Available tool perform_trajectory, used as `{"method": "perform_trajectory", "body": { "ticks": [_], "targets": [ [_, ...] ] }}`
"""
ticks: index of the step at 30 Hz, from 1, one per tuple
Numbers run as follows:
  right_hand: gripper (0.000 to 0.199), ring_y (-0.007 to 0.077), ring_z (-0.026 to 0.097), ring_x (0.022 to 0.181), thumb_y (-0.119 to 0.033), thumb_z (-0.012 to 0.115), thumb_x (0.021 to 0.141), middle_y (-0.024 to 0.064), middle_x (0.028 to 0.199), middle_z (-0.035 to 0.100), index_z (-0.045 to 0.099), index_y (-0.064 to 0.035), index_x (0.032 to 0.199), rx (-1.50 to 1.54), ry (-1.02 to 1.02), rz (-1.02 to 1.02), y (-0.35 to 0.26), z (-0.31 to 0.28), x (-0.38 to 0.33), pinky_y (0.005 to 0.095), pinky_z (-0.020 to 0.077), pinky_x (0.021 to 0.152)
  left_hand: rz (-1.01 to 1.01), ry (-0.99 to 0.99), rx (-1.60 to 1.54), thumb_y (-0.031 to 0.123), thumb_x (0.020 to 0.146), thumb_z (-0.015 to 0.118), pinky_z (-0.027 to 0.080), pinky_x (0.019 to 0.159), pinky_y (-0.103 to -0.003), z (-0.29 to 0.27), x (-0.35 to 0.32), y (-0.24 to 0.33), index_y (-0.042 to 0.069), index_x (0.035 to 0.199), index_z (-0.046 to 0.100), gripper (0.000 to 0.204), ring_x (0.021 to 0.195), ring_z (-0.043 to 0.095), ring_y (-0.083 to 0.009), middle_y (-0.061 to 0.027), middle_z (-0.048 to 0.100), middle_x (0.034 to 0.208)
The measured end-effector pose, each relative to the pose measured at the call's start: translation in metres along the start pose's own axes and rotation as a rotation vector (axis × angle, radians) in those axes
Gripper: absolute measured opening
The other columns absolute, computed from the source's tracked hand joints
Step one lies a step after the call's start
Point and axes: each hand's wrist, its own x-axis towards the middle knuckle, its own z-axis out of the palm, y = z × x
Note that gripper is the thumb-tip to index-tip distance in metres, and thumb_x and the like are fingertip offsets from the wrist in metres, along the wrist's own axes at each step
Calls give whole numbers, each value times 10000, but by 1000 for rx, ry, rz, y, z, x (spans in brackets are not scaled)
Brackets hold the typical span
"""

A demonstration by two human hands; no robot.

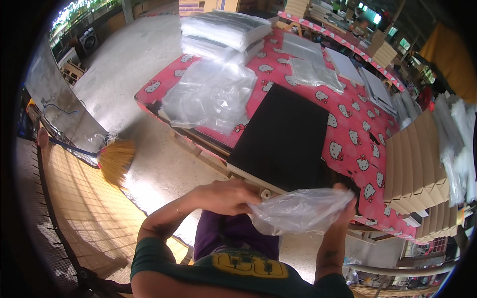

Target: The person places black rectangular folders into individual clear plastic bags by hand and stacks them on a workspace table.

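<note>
Between my two hands a clear plastic bag (300, 212) is stretched out in front of my body, loosely crumpled. My left hand (229, 196) pinches its left end, the fingers closed. At its right end, my right hand (347, 204) is closed on the plastic, which partly covers the fingers. Just beyond the bag, a flat black panel (283, 136) with a pale edge lies at the near side of the table (166, 74). A loose pile of clear plastic bags (211, 94) rests to the panel's left.
Stacked packs of plastic (223, 35) stand at the table's far left. Flat plastic sheets (313, 72) and white panels (344, 65) lie farther back. Folded brown cardboard pieces (415, 154) rise at the right. A broom (117, 161) is on the left, near a woven mat (79, 198).
</note>
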Motion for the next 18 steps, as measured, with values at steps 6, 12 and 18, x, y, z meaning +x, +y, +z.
{"method": "perform_trajectory", "body": {
  "ticks": [6, 12, 18],
  "targets": [
    [262, 129, 593, 771, -267, 611, 909, 49, 870, 629, 584, -21, 996, -461, -448, 226, 11, 0, 11, 276, 474, 695, -405, 928, -1330, 348, 957, 508, 532, 699, -346, -11, -5, 20, 7, 996, 606, 356, 821, 653, -208, -81, 644, 888],
    [405, 184, 617, 757, -429, 547, 913, 58, 963, 640, 618, -63, 1071, 714, -180, 118, 28, -37, 0, 338, 510, 691, 123, -226, -630, 415, 988, 420, 526, 684, -290, 41, -13, -26, 30, 1065, 610, 436, 778, 627, -135, -70, 649, 892],
    [342, 227, 617, 704, -250, 690, 808, 117, 915, 649, 629, -24, 1057, -178, -412, 292, 57, -52, -22, 375, 514, 698, -205, 242, -1486, 291, 919, 602, 471, 808, -308, 3, -43, -39, 5, 1111, 590, 344, 879, 606, -175, -107, 653, 927]
  ]
}}
